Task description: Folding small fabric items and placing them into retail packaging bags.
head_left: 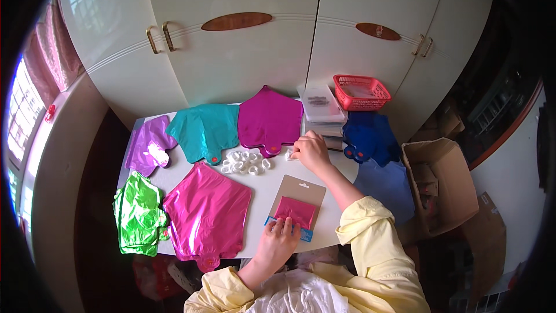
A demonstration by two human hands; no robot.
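Folded magenta foil balloon on brown card pressed by flat left hand; right hand pinching small white ring; red plastic basket, contents unclear.

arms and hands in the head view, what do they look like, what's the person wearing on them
Both arms wear loose pale yellow sleeves, pushed up and bunched in folds, the right sleeve near the elbow and the left sleeve lower down the forearm. The left hand and right hand are bare: no gloves, and no rings or watch that I can make out.

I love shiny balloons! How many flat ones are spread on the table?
7: purple, teal, magenta, green, pink, and two blue ones at right. More may hide in stacks.
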